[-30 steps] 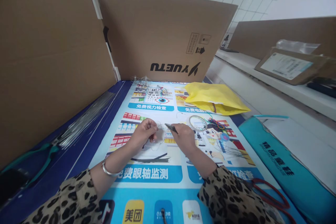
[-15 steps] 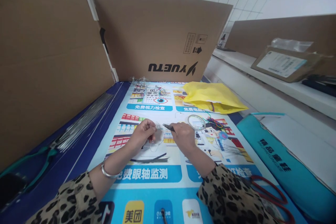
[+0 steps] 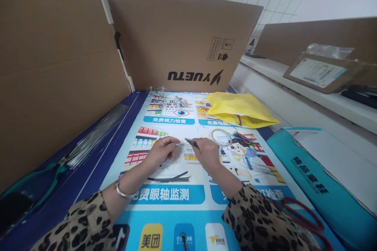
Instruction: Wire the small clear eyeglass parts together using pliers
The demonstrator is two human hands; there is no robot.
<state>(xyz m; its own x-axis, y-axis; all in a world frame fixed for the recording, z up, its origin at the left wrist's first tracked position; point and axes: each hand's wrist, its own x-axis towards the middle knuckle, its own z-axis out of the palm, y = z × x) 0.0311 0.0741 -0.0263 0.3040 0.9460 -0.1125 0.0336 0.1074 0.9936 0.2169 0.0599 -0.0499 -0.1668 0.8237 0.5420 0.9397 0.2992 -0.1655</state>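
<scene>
My left hand [image 3: 163, 150] is closed in a pinch on a thin, pale wire [image 3: 183, 150], whose faint loop hangs beside and below the fingertips. My right hand [image 3: 207, 153] grips a dark tool with narrow pointed jaws [image 3: 191, 142]; its handle is hidden in the palm. The jaw tips point left, close to the left fingertips. Whether they touch the wire is too fine to tell. Right of the tool lies a round coil [image 3: 222, 137], with colourful cords [image 3: 243, 138] beside it. Dark strips [image 3: 172, 177] lie below the left hand.
A yellow pouch [image 3: 240, 108] lies behind the coil. Teal-handled pliers [image 3: 48, 182] and a bundle of straight wires [image 3: 96, 135] are at left. Red-handled scissors [image 3: 303, 213] lie near my right sleeve. A teal box [image 3: 312, 180] stands right; cardboard panels [image 3: 176, 27] rise behind.
My left hand's fingers have extended slightly rightward, nearer the tool tip. The right hand and tool have shifted very slightly. The whole view has drifted a little to the right.
</scene>
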